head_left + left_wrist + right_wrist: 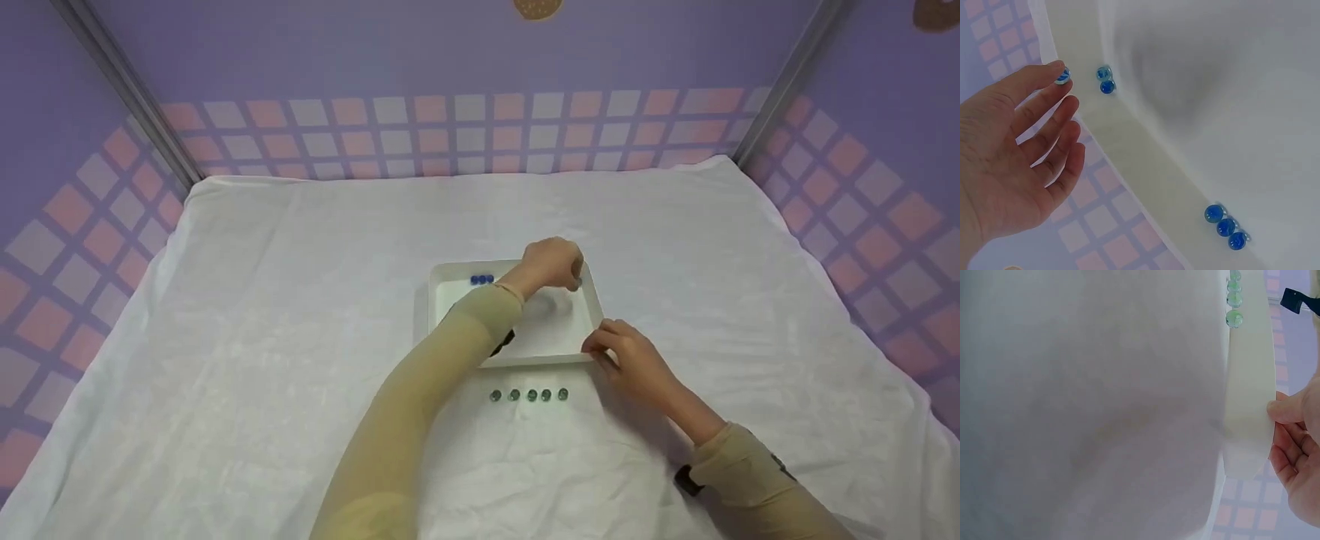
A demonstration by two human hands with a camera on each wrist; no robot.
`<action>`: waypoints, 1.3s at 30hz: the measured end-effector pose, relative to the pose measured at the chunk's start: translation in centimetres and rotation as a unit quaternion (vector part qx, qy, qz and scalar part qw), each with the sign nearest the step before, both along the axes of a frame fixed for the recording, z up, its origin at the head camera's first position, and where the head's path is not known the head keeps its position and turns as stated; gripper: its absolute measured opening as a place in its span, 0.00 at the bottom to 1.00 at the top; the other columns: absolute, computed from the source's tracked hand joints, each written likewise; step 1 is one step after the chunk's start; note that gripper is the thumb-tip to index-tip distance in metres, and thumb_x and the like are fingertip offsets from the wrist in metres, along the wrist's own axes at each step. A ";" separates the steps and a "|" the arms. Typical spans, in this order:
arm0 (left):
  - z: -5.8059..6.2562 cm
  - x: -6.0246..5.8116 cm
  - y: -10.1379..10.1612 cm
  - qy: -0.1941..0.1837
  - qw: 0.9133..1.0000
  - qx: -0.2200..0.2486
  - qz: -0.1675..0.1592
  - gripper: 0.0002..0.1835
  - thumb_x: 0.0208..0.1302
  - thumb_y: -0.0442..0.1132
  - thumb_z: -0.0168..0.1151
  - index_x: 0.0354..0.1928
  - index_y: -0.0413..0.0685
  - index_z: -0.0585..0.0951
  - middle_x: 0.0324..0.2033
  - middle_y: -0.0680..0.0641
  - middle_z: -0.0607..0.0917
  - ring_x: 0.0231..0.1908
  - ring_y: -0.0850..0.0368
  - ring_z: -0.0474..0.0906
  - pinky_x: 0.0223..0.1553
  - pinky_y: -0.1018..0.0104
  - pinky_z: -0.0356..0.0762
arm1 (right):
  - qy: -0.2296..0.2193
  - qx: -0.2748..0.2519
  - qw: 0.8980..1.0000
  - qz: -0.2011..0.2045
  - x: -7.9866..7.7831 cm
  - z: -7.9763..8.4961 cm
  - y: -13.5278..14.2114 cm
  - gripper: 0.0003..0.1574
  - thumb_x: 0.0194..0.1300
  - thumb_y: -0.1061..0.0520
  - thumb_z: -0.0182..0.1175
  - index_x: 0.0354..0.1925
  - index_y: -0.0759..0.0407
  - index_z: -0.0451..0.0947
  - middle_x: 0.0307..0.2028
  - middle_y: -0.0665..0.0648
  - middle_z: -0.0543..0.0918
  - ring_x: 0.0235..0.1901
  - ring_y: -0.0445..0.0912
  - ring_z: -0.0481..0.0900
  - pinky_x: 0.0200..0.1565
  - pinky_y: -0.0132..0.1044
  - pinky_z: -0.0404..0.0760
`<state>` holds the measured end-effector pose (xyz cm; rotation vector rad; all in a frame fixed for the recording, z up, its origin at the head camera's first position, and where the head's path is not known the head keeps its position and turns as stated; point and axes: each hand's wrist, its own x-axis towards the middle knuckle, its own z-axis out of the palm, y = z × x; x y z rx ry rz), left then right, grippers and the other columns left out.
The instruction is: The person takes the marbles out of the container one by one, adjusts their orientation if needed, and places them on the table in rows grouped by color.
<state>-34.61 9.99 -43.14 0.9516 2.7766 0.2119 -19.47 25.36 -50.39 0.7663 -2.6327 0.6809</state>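
Note:
My left hand (553, 262) reaches across the white tray (517, 360) to its far right corner. In the left wrist view, the thumb and index finger pinch a clear marble with a blue swirl (1063, 76), while the other fingers curve loosely. Two blue marbles (1107, 86) sit touching close to that hand, against the tray wall. Three more blue marbles (1225, 227) stand in a row along the same wall. At the near right corner, my right hand (634, 361) holds the tray's rim, thumb pressed on the wall in the right wrist view.
A spaced row of several green marbles (532, 395) lies on the white cloth (300, 315) in front of the tray. Purple walls with pink and white checks (470, 127) stand behind and at both sides. Black wrist straps (688, 480) sit on the sleeves.

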 end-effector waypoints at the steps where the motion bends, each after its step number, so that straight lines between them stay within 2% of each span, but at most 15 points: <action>1: 0.1 0.1 -0.2 0.003 1.000 0.006 -0.005 0.09 0.64 0.46 0.67 0.42 0.52 0.87 0.43 0.52 0.88 0.44 0.55 0.82 0.45 0.59 0.81 | 0.000 -0.002 1.000 0.001 0.0 0.0 0.0 0.09 0.61 0.69 0.66 0.32 0.56 0.82 0.32 0.52 0.78 0.35 0.45 0.77 0.41 0.40 0.80; 9: 1.4 2.2 -1.7 0.038 0.996 0.063 -0.050 0.08 0.64 0.46 0.66 0.40 0.51 0.87 0.41 0.49 0.86 0.42 0.55 0.78 0.42 0.61 0.78 | 0.009 -0.003 1.000 -0.002 -0.2 -0.1 0.5 0.10 0.58 0.71 0.67 0.31 0.56 0.82 0.31 0.51 0.78 0.34 0.44 0.77 0.39 0.38 0.80; 16: 1.7 5.1 -3.1 0.072 0.988 0.112 -0.077 0.08 0.65 0.48 0.66 0.40 0.53 0.86 0.43 0.49 0.85 0.44 0.54 0.77 0.44 0.61 0.78 | 0.001 -0.004 1.000 -0.003 -0.2 -0.2 0.6 0.10 0.58 0.70 0.66 0.31 0.57 0.82 0.31 0.51 0.78 0.35 0.44 0.77 0.40 0.38 0.79; 22: 1.6 7.6 -4.2 0.088 0.983 0.144 -0.077 0.09 0.64 0.50 0.66 0.39 0.55 0.85 0.44 0.52 0.83 0.45 0.55 0.76 0.42 0.64 0.78 | 0.004 0.003 1.000 0.003 -0.1 -0.1 0.5 0.09 0.62 0.68 0.64 0.32 0.54 0.83 0.31 0.51 0.78 0.34 0.44 0.75 0.39 0.39 0.78; 31: 1.2 11.0 -5.2 0.087 0.974 0.187 -0.091 0.07 0.64 0.49 0.67 0.40 0.58 0.86 0.42 0.53 0.83 0.42 0.57 0.76 0.39 0.65 0.78 | 0.014 0.000 1.000 0.001 -0.3 -0.2 0.2 0.08 0.60 0.69 0.67 0.31 0.56 0.82 0.30 0.52 0.77 0.34 0.45 0.76 0.38 0.39 0.78; 39: -0.3 13.0 -5.9 0.107 0.964 0.214 -0.116 0.08 0.62 0.50 0.68 0.39 0.58 0.85 0.41 0.55 0.83 0.41 0.59 0.75 0.37 0.70 0.77 | 0.006 0.005 1.000 -0.009 -0.3 -0.2 0.1 0.10 0.60 0.69 0.66 0.29 0.55 0.80 0.29 0.52 0.76 0.32 0.45 0.75 0.36 0.39 0.76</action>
